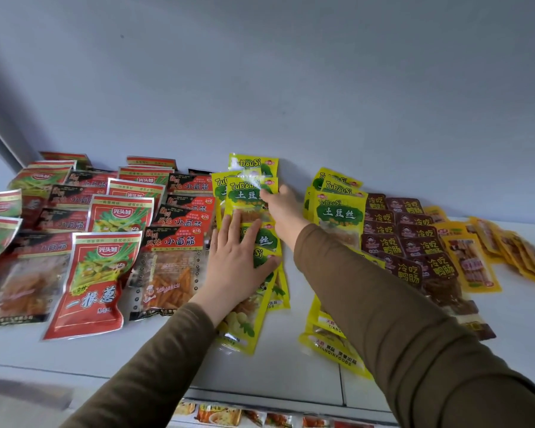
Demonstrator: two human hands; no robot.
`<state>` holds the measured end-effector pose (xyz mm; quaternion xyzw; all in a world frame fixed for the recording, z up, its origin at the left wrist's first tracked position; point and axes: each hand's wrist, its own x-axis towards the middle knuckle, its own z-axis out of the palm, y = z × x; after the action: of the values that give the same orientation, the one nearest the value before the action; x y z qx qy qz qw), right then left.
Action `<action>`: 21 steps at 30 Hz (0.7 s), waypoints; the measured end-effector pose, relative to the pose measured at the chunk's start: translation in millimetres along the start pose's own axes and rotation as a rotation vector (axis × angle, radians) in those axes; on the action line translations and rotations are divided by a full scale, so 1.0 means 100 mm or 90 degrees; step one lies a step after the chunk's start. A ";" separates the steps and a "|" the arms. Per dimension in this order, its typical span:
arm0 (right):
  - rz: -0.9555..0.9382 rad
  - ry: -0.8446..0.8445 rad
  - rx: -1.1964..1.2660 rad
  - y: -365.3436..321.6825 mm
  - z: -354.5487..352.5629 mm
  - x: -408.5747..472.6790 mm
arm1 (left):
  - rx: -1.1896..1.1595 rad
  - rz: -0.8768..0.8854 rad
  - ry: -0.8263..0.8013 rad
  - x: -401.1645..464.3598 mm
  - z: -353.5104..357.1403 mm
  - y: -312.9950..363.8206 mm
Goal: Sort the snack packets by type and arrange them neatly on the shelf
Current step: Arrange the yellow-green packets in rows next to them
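Left hand (240, 254) flat on yellow packets (254, 304); right hand (283, 208) pinches top packet (247, 193).

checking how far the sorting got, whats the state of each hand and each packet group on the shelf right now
left hand: flat, pressing on the yellow-green column
right hand: fingers pinching a yellow-green packet at the column's far end
yellow-green column: overlapped, being straightened
second yellow-green column: overlapped, untouched
red packets: lying in overlapped rows
black-red packets: overlapped rows
maroon packets: overlapped rows
orange-yellow packets: fanned out, loose
shelf: holding the packets
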<state>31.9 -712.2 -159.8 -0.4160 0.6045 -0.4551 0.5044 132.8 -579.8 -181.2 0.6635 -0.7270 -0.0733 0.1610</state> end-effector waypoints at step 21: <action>-0.049 -0.055 -0.083 0.09 -0.05 0.09 | 0.093 -0.136 -0.025 1.19 -0.64 -0.63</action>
<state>24.9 -717.7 -170.0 -0.4902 0.5940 -0.4156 0.4839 205.2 -697.4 -124.8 0.7457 -0.6585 -0.0496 0.0890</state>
